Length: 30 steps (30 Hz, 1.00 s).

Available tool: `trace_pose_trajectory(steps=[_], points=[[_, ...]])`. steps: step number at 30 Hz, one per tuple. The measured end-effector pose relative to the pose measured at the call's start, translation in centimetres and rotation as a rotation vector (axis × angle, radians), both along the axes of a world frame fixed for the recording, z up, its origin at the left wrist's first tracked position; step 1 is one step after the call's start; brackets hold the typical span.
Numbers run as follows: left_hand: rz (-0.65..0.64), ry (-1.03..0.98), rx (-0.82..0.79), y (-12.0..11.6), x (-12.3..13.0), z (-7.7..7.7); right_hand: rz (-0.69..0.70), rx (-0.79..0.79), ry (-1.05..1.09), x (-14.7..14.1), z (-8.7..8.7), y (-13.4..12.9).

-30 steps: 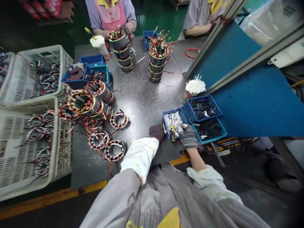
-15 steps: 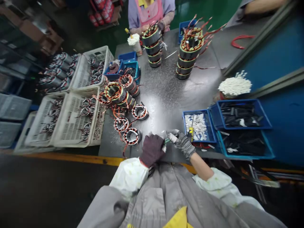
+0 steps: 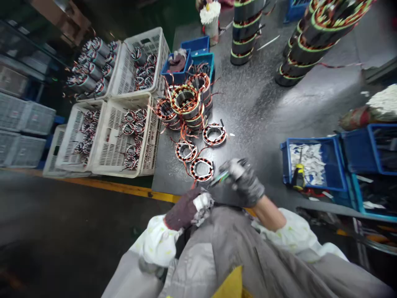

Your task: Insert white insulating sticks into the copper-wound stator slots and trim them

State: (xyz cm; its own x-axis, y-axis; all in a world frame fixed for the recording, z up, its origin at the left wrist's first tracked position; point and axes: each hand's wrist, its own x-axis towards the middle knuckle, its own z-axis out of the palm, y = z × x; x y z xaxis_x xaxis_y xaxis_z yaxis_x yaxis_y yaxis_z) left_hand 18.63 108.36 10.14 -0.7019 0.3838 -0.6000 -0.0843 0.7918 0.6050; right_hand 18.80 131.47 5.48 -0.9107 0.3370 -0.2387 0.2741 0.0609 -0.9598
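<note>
My right hand (image 3: 243,180), in a grey glove, is closed around a small green tool (image 3: 221,179) with a dark pointed tip; motion blur hides its exact kind. The tip points left, close to the nearest of three small wound stators (image 3: 201,169) with white lacing. My left hand (image 3: 192,208) wears a maroon glove with white wrapping on the fingers. It is curled at the table's front edge, below that stator, and whatever it may hold is hidden. Two other small stators, one at the left (image 3: 186,151) and one behind (image 3: 214,135), lie flat on the table.
Stacked larger stators (image 3: 186,101) stand behind the small ones, with taller stacks (image 3: 245,35) farther back. White crates (image 3: 119,136) of stators are at the left. At the right, a blue bin (image 3: 336,163) holds white pieces and a yellow-handled screwdriver (image 3: 299,176).
The view has shifted right and closer to the table. My hands have moved apart; the left is now lower at the table edge, the right holds the green tool near the stators.
</note>
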Motion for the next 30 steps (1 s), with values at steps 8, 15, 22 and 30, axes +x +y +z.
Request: trace_pose_trajectory(steps=[8,15,22,30], points=[[0.392,0.485,-0.336,-10.4,-11.1,-9.5,-0.168,-0.085,-0.195,-1.2,-5.2,-6.6],[0.248,0.561,-0.411,-8.1,-15.9,-18.9,-0.138,-0.106,-0.303,-0.4,-9.4,-10.1],[0.216,0.578,-0.635,-7.0,-15.9,-22.3,-0.156,-0.164,-0.279,-0.5,-10.5,-10.6],[0.201,0.580,-0.779,-7.0,-16.0,-22.9,-0.023,-0.016,-0.346,-1.1,-9.7,-10.4]])
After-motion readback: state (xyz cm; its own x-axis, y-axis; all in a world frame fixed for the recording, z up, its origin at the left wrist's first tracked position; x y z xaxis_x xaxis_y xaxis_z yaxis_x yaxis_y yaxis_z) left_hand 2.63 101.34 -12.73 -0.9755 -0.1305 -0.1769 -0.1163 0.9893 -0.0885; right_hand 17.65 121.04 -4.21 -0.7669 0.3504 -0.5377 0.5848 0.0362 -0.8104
